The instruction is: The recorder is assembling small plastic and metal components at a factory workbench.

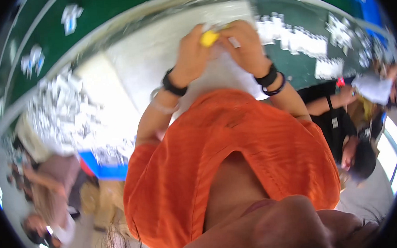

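Over the white sheet (144, 59), the yellow piece (209, 38) is between both hands, closer to the left hand (191, 55) than to the right hand (245, 44). Because of blur, I cannot tell its long axis, or whether either hand's fingers grip it. A white pile (61, 109) lies at left, white strips (309, 43) on the counter (288, 68) at right; neither stands in the way.
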{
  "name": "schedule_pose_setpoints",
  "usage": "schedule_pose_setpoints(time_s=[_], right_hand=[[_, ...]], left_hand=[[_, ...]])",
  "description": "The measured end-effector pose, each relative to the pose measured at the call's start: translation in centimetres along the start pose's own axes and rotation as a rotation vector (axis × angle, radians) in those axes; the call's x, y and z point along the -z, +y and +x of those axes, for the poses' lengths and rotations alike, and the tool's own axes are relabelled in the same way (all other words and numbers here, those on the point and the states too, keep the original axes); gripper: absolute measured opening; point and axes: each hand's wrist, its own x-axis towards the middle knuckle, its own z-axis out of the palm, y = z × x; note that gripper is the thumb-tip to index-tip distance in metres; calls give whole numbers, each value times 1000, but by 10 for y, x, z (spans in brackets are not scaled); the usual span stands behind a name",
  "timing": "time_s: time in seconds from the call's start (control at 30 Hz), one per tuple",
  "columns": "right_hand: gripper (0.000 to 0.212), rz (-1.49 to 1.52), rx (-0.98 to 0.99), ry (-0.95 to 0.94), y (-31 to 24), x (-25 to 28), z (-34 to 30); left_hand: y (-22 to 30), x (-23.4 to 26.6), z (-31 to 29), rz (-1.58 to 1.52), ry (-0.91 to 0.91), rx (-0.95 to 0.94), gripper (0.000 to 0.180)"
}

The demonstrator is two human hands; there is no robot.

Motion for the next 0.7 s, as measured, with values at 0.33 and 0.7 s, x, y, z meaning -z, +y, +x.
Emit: schedule_pose_setpoints(time_s=[0.33, 0.7], right_hand=[[34, -214, -303, -139, -10, 45, -53], [43, -571, -746, 29, 34, 191, -154]], left_hand=[[-53, 147, 131, -453, 350, 184, 34], [-75, 190, 188, 332, 1038, 321, 45]])
